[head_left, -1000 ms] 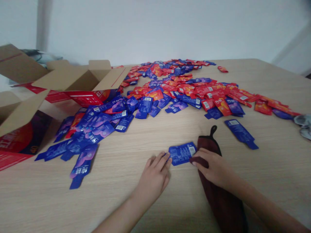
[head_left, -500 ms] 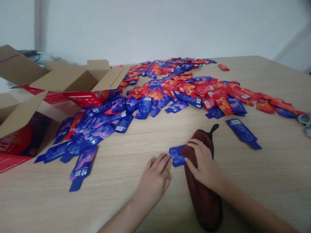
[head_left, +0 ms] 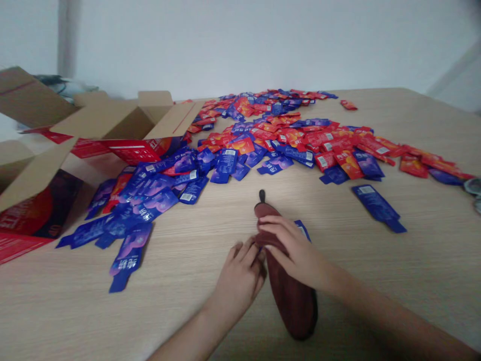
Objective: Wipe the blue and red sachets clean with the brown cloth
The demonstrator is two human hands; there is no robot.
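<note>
A long maroon fabric pouch [head_left: 291, 296] with dark edging and a black loop at its far end lies slanted on the table. My right hand [head_left: 291, 245] is closed over its upper half, thumb on the near side and fingers across the top. Beneath the pouch is a blue sachet [head_left: 303, 229]; only its far right end shows and the rest is covered. My left hand [head_left: 242, 268] rests on the table at the pouch's left edge, its curled fingers holding the sachet's narrow end, which they hide.
Red and blue sachets [head_left: 330, 145] are heaped across the back. More blue sachets [head_left: 146, 195] pile at the left beside open cardboard boxes [head_left: 124, 118]. One blue sachet [head_left: 378, 206] lies alone at the right. Shiny round objects [head_left: 472, 186] sit at the right edge.
My right hand has slid the pouch leftward across the blue sachet, covering its middle and uncovering its right end. My left hand has stayed nearly still.
</note>
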